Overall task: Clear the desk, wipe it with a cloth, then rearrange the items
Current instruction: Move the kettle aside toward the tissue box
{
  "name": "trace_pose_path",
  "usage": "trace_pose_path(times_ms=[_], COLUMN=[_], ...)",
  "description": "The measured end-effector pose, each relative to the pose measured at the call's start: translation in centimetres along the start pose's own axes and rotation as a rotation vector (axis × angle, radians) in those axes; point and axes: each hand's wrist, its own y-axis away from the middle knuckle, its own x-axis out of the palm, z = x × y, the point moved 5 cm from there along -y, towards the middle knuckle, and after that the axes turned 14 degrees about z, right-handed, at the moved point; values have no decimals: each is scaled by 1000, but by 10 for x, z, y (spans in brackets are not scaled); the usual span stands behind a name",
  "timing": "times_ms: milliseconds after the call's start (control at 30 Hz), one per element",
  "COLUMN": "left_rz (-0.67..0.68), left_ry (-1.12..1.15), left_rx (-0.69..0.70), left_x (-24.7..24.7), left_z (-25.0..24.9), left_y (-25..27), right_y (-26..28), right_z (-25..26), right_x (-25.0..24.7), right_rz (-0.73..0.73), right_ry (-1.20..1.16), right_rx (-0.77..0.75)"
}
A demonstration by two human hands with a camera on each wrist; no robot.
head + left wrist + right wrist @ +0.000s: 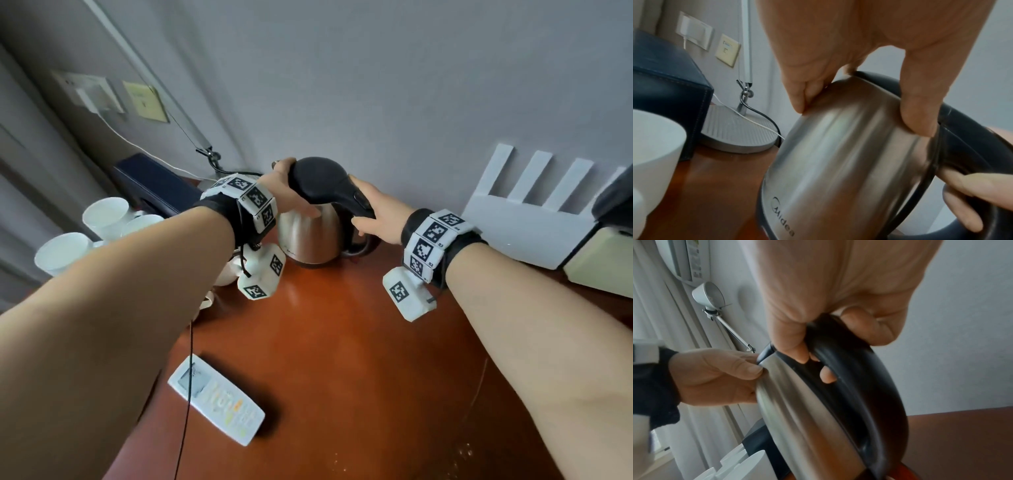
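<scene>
A steel electric kettle with a black lid and handle stands at the back of the red-brown desk, near the wall. My left hand curls over the lid's left side, thumb on the steel body. My right hand grips the black handle, fingers wrapped through it. A white remote control lies near the desk's front left.
Several white cups stand at the left, with a dark blue box behind them. A grey lamp base with cables sits by the wall. A white router and a cream box stand at the right.
</scene>
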Motion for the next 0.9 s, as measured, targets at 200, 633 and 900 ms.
trace_pose_path(times_ms=[200,633,900], left_rz=[-5,-24,-71], left_ry=[-28,-46,-107], left_rx=[-67,-127,-175], left_x=[-20,-35,-43], left_z=[24,46,50], left_y=[-30,-83,-94], right_y=[-47,-104,-123], right_z=[6,1,7], right_x=[4,3,-3], right_rz=[49,35,12], right_ry=[4,23,55], right_rx=[-12,20,47])
